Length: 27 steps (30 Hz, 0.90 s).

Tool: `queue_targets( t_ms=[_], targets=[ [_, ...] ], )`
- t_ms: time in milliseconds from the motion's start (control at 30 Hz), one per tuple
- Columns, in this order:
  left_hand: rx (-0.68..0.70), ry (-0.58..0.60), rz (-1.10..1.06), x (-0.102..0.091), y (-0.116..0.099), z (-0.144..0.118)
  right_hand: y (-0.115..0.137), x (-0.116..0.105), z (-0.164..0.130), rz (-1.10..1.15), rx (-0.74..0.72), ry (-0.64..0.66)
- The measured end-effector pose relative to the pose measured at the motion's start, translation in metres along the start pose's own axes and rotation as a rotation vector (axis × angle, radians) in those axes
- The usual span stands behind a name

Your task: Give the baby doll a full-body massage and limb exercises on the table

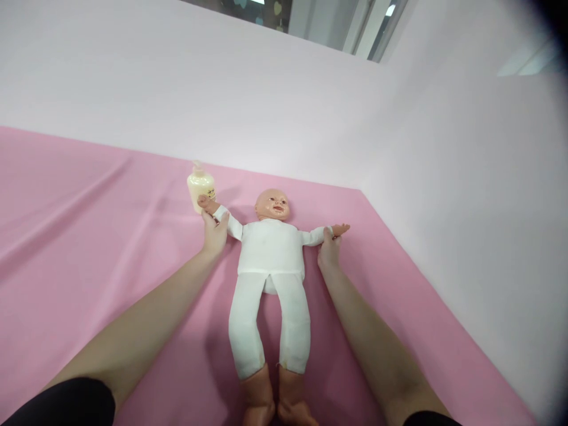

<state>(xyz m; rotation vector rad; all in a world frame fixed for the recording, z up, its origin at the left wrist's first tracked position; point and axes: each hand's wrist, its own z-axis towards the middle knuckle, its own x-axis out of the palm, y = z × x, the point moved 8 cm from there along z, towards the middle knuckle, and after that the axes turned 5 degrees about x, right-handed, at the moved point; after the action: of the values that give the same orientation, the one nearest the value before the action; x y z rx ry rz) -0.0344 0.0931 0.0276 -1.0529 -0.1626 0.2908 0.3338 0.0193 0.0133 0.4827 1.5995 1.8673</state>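
A baby doll (270, 248) lies flat on its back on a pink sheet (80, 236). Its head points to 12 o'clock and its bare feet point to 6 o'clock, close to the person. The doll wears a white suit that covers its body, arms and legs. Its 2 arms are spread wide, 1 toward 10 o'clock and 1 toward 3 o'clock.

The person reaches out with both bare arms, 1 on each side of the doll. The left hand (215, 232) is wrapped around the doll's arm at 10 o'clock, near the wrist, with the thumb on 1 side and the fingers on the other. The doll's small hand sticks out past it. The right hand (329, 248) is closed on the doll's other arm at 3 o'clock, also near the wrist, and that small hand sticks out too.

A cream bottle (201, 186) with a pump top stands upright on the sheet at 11 o'clock from the doll's head. It is just beyond the left hand, and the doll's small hand is right in front of it. It is hard to tell if they touch.

Behind the sheet stands a plain pale wall (284, 106). A second pale wall (479, 207) runs along the right edge of the sheet
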Motion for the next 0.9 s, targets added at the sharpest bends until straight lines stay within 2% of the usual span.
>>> queue_targets(
  t_ms=[100, 167, 233, 300, 400, 500, 567, 667, 767, 900],
  targets=[
    [0.050, 0.066, 0.083, 0.004, -0.014, -0.003, 0.019, 0.003, -0.007, 0.010, -0.141, 0.039],
    [0.074, 0.160, 0.109, 0.012, -0.022, -0.007, 0.037, 0.011, -0.017, 0.004, -0.264, 0.124],
    [0.128, 0.265, 0.143, 0.022, -0.029, -0.012, 0.047, 0.021, -0.027, -0.039, -0.323, 0.220],
    [0.220, 0.363, 0.226, 0.032, -0.036, -0.017, 0.050, 0.032, -0.034, -0.125, -0.363, 0.332],
    [0.360, 0.574, 0.393, 0.052, -0.041, -0.028, 0.051, 0.048, -0.045, -0.282, -0.486, 0.476],
    [0.426, 0.716, 0.489, 0.064, -0.041, -0.038, 0.051, 0.052, -0.049, -0.358, -0.560, 0.481],
    [0.413, 0.714, 0.508, 0.064, -0.041, -0.038, 0.052, 0.052, -0.049, -0.364, -0.549, 0.464],
    [0.359, 0.629, 0.454, 0.057, -0.043, -0.034, 0.053, 0.048, -0.047, -0.281, -0.480, 0.439],
    [0.291, 0.454, 0.294, 0.043, -0.040, -0.025, 0.046, 0.037, -0.038, -0.134, -0.331, 0.346],
    [0.103, 0.192, 0.096, 0.021, -0.013, -0.010, 0.020, 0.019, -0.016, -0.031, -0.127, 0.161]
  ],
)
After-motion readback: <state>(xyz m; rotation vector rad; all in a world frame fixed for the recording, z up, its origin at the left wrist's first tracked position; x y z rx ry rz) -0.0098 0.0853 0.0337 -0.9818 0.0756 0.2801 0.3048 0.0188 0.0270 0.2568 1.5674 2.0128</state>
